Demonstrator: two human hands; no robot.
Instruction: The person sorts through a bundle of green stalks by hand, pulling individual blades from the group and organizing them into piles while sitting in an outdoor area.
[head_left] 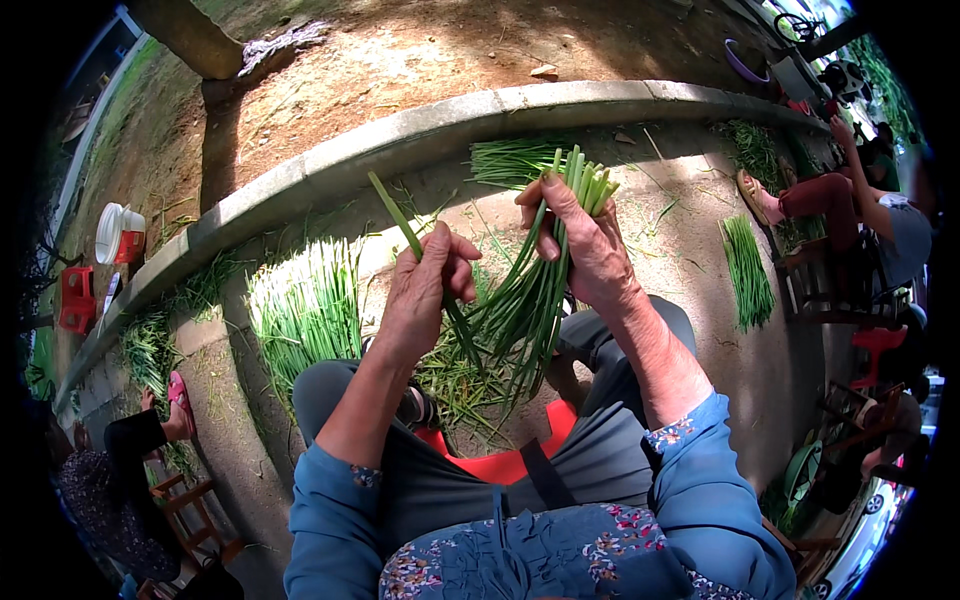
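Observation:
My left hand [428, 285] is closed on a single thick green stalk [398, 213], with its cut-looking end pointing up and its leaf hanging below. My right hand [588, 237] grips a bunch of long green stalks [530, 310], scallion- or chive-like; their pale ends stick up past the thumb and the leafy ends droop between my knees. The two hands are apart, at about the same height. On the ground left of my knee lies a large pile of similar stalks [305, 305] with pale ends. Another bundle of green stalks [510, 162] lies beyond my hands.
Leaf scraps [465, 385] litter the pavement between my feet, above a red stool [500, 462]. A stone kerb [420, 135] curves across ahead. Another bundle [746, 272] lies to the right, near a seated person [865, 215]. A second person [115, 480] sits at left. A white bucket [112, 235] stands past the kerb.

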